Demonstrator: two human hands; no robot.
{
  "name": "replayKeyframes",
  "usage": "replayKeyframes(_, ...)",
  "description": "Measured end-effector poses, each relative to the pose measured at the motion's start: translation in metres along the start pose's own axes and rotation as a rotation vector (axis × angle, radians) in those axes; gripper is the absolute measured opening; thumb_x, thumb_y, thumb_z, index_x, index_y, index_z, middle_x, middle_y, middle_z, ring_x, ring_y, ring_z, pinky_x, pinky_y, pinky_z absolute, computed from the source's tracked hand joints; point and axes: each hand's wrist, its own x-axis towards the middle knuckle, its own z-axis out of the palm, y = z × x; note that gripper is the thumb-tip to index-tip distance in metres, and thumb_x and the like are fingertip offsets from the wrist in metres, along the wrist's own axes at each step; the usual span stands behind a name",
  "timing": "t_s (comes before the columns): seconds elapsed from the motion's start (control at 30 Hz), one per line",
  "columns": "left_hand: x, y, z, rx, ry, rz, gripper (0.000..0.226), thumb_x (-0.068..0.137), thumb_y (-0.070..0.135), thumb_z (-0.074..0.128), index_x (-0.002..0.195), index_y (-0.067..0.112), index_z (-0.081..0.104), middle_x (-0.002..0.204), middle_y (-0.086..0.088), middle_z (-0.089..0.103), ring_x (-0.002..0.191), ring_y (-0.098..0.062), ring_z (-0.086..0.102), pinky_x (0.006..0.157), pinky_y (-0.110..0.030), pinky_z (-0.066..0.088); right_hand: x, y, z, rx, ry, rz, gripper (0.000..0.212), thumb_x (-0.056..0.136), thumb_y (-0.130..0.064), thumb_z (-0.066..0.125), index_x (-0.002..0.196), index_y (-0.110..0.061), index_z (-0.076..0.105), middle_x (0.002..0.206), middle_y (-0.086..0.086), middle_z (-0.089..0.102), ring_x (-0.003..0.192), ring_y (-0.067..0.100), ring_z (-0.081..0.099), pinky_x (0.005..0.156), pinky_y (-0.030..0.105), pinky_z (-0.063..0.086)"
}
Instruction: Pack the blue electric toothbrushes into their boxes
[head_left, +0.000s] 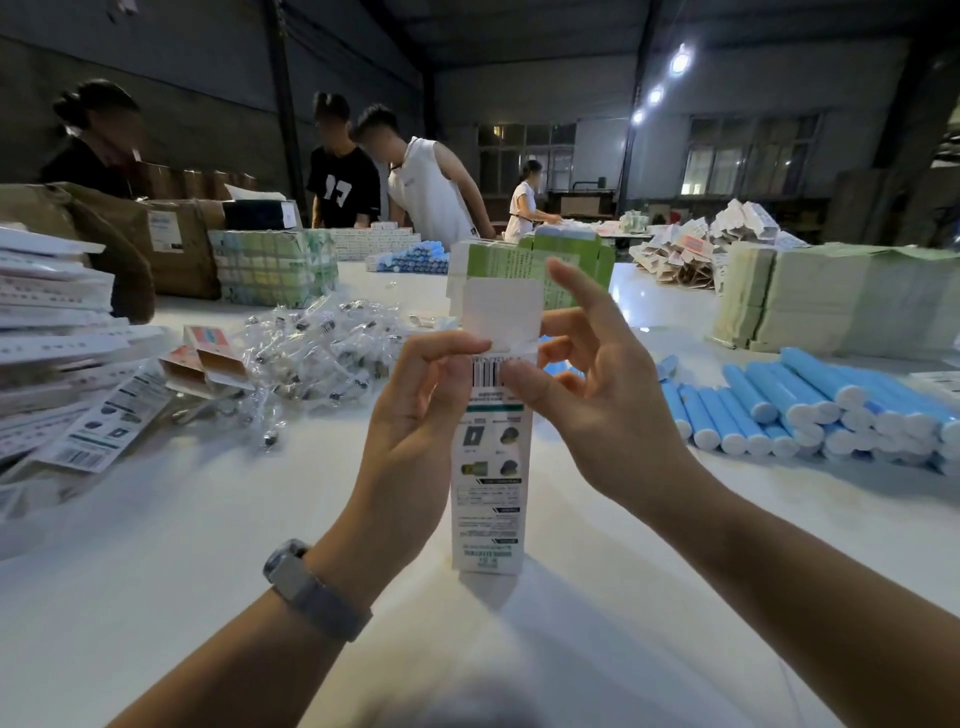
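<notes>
Head view: tall white box (487, 467) stands upright at frame ctr on the white table (182, 545), top flap (501, 306) up. Left hand (415, 410) clamped on box's upper left side, fingertips at the barcode. Right hand (597, 395) pinches upper right edge w/ thumb, index raised straight. Blue toothbrushes (810, 405) piled at 3 o'clock, well apart from box. Bagged small parts (322, 353) at 10 o'clock. Flat box blanks (57, 332) at 9.

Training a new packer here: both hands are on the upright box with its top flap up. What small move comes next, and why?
Probably fold the top flap down and tuck it in: the box stands upright, left hand and right hand pinch its top, and the flap stands open.
</notes>
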Motion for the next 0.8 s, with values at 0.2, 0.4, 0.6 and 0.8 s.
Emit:
replayKeyframes(0.2,0.0014,0.0010,0.0014,-0.040,0.014,0.018,0.011,0.090,0.032,0.059,0.099,0.037,0.064,0.102,-0.005,0.066,0.087,-0.022,0.065,0.073,-0.034,0.056,-0.0017,-0.0008,0.0019,0.005,0.002,-0.028,0.014,0.087,-0.024,0.068,0.095,-0.030,0.058,0.099,-0.007,0.067,0.086,0.017,0.062,0.072,0.045,0.057)
replayKeyframes(0.4,0.0042,0.0057,-0.0062,-0.158,-0.011,-0.108,0.035,0.080,0.029,0.068,0.113,0.034,0.057,0.102,-0.011,0.055,0.084,-0.025,0.065,0.069,-0.040,0.059,-0.0035,-0.0012,0.0035,-0.049,-0.016,-0.038,0.009,0.095,-0.022,0.063,0.098,-0.030,0.061,0.102,-0.007,0.068,0.090,0.016,0.062,0.070,0.043,0.058)
replayKeyframes(0.6,0.0050,0.0013,-0.0074,-0.135,-0.046,-0.050,0.011,0.087,0.023,0.063,0.098,0.022,0.065,0.101,-0.008,0.060,0.080,-0.021,0.064,0.067,-0.031,0.056,-0.0053,-0.0065,0.0055,0.036,-0.021,-0.042,0.007,0.090,-0.028,0.063,0.094,-0.030,0.068,0.106,-0.004,0.068,0.095,0.021,0.064,0.070,0.035,0.054)
replayKeyframes(0.8,0.0026,-0.0007,-0.0069,0.000,-0.036,-0.040,0.012,0.093,0.028,0.058,0.101,0.031,0.066,0.102,-0.011,0.058,0.085,-0.022,0.061,0.072,-0.037,0.054,-0.0009,-0.0075,0.0037,0.014,0.000,0.005,0.008,0.086,-0.023,0.064,0.085,-0.030,0.067,0.093,-0.008,0.070,0.081,0.007,0.063,0.068,0.031,0.058)
